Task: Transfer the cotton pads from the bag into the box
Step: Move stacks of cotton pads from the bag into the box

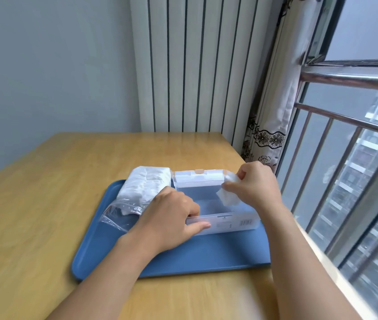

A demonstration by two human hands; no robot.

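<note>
Sitting on a flat blue plastic tray (195, 257) atop a light wooden table (56, 181): a clear rectangular plastic box (227, 224) with its hinged lid (198, 179) standing open at the 12 o'clock side. Lying just beside the box at its 9 o'clock, also on the tray: a clear plastic bag (123, 209), mouth opening toward 6 o'clock, holding a thick white stack of cotton pads (145, 185). Gripping the box's near left corner with the left hand (169, 218), thumb pressing along the outside of the front wall, other fingers curling over the rim to the inside. Hovering over the box's 2 o'clock corner with the right hand (255, 183), fingertips pinching a single white square cotton pad (228, 197), which is hanging above the open box interior, not yet resting on the bottom. Showing nothing else inside the box, as far as its see-through walls allow. Standing at 12 o'clock beyond the table: a white ribbed radiator (195, 65). Hanging at 2 o'clock: a patterned lace curtain (273, 125) beside a barred window (349, 135).
</note>
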